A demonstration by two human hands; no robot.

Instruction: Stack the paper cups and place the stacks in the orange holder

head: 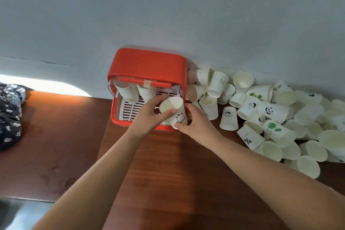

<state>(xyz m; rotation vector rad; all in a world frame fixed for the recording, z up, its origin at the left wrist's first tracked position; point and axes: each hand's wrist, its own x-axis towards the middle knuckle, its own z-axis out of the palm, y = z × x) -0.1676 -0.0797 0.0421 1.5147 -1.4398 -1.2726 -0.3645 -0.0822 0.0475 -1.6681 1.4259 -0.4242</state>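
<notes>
Holding one paper cup [173, 111] between both hands, a person works over a dark wooden table [168, 164], seen from above. The left hand [149, 113] wraps the cup's upper part, thumb across its side. The right hand [196, 124] pinches its lower end, beside a printed bear face. The cup is tilted, just in front of the right front corner of the orange holder [147, 63], which stands against a pale wall [168, 5]. Inside the holder, two stacks [128, 92] of cups lean side by side at the left, above a white slatted tray [130, 111]. Many loose cups [280, 115] lie heaped to the right. A dark patterned cloth [9, 114] sits at the far left.
</notes>
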